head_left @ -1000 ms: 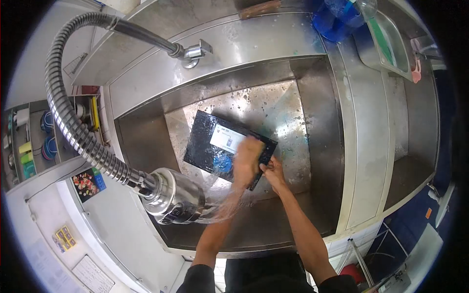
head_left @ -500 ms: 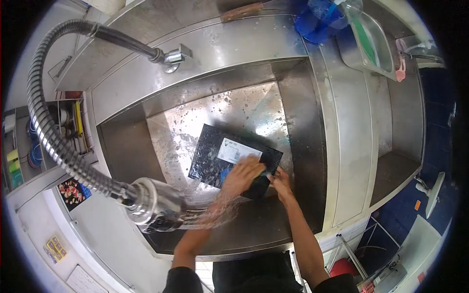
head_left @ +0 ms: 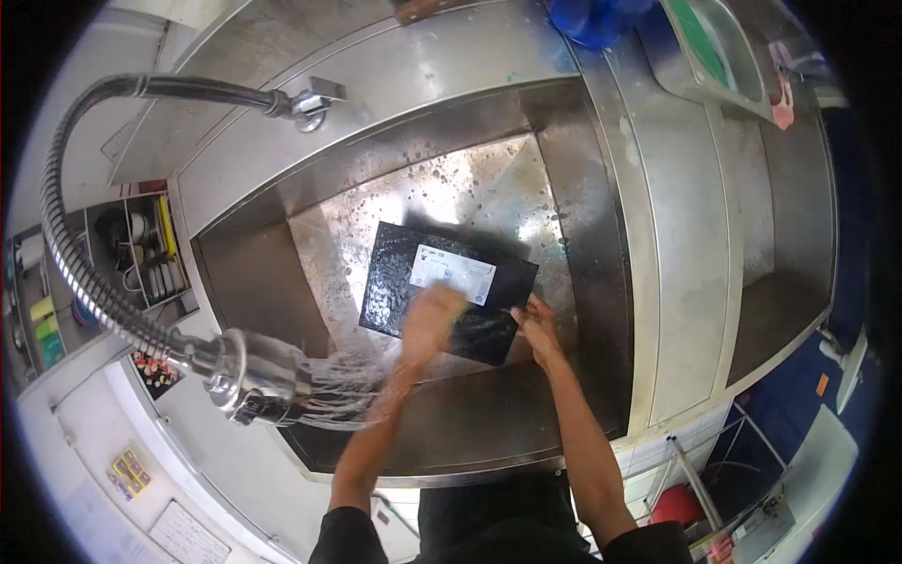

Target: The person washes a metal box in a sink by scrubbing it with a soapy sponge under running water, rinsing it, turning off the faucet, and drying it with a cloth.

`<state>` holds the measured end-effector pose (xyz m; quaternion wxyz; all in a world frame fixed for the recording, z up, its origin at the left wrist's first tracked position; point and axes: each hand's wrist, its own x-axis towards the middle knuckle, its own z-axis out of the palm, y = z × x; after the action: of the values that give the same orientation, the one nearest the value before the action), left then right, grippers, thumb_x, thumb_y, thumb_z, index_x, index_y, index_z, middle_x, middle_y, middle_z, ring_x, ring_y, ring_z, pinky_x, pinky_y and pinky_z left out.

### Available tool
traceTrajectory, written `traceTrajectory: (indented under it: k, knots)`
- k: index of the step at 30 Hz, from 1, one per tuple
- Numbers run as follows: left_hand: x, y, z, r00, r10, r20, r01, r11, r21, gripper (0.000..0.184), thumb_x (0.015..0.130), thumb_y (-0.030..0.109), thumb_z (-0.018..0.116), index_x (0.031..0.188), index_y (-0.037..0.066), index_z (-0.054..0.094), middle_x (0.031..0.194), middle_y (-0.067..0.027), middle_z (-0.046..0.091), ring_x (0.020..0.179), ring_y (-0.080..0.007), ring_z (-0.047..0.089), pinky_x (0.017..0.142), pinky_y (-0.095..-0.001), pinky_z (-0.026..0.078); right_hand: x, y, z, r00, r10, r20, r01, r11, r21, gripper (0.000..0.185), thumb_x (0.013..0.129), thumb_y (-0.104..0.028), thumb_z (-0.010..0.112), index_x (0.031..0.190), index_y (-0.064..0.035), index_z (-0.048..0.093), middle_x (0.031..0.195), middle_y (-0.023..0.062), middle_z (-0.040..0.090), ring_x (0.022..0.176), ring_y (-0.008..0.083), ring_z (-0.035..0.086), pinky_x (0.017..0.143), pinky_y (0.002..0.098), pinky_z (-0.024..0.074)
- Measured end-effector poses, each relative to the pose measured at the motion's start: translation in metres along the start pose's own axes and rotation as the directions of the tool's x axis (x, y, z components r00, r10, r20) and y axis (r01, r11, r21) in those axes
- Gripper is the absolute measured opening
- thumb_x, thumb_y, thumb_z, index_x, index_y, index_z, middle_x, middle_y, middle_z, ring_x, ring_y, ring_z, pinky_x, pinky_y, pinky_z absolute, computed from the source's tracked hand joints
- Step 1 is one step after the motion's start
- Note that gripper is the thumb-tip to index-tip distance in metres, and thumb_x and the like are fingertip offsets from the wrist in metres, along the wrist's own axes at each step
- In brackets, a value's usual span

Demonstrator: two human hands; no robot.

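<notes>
A flat black board [head_left: 390, 282], wet and shiny, lies at a slant in the steel sink, with a white printed label [head_left: 451, 268] on its face. My left hand [head_left: 432, 324] is over the board just below the label, blurred by motion. Its fingers are closed around a small yellowish sponge [head_left: 460, 305], mostly hidden. My right hand [head_left: 537, 324] grips the board's right edge between thumb and fingers. Water runs from the spray tap head [head_left: 258, 376] on the left onto my left forearm.
The sink [head_left: 587, 235] has high steel walls. The tap's coiled hose [head_left: 80, 282] arches along the left. A blue container [head_left: 592, 19] and a metal tub [head_left: 700, 66] with something green stand at upper right. A second basin [head_left: 780, 320] lies to the right.
My left hand has moved left across the board, below the label. My right hand keeps its grip on the edge. The camera view has shifted slightly.
</notes>
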<state>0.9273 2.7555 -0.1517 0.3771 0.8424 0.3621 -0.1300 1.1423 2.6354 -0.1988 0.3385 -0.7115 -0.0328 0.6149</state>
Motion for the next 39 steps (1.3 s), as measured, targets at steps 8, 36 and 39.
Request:
traceTrajectory:
  k: [8, 36, 39]
  knots:
    - [0.083, 0.027, 0.011, 0.800, -0.034, -0.598, 0.022, 0.999, -0.027, 0.049, 0.083, 0.006, 0.053, 0.131, -0.002, 0.052, 0.134, -0.0249, 0.051, 0.132, -0.0425, 0.041, 0.115, -0.0516, 0.028, -0.002, -0.015, 0.011, 0.997, -0.053, 0.062, 0.056, 0.997, -0.049, 0.043, 0.091, -0.011, 0.067, 0.132, -0.0076, 0.056, 0.113, 0.0064, 0.063, 0.099, 0.0194, 0.060, 0.081, 0.0358, 0.0506]
    - [0.040, -0.052, -0.036, 0.475, -0.203, -0.856, 0.331, 0.943, -0.039, 0.046, 0.091, 0.022, 0.058, 0.136, 0.012, 0.052, 0.140, -0.0237, 0.047, 0.122, -0.0459, 0.051, 0.099, -0.0544, 0.043, -0.006, -0.002, 0.007, 0.996, -0.086, -0.004, 0.086, 0.996, -0.020, 0.033, 0.089, -0.011, 0.067, 0.121, -0.0073, 0.060, 0.109, 0.0057, 0.062, 0.100, 0.0175, 0.059, 0.074, 0.0317, 0.0519]
    - [0.062, -0.056, -0.058, 0.362, -0.407, -0.839, 0.444, 0.866, -0.229, 0.033, 0.091, 0.032, 0.063, 0.117, 0.011, 0.061, 0.099, -0.0224, 0.068, 0.074, -0.0448, 0.066, 0.061, -0.0508, 0.052, -0.004, -0.005, 0.002, 0.991, -0.129, 0.025, 0.130, 0.988, -0.077, 0.029, 0.089, -0.011, 0.068, 0.117, -0.0064, 0.061, 0.105, 0.0052, 0.062, 0.098, 0.0171, 0.059, 0.075, 0.0316, 0.0510]
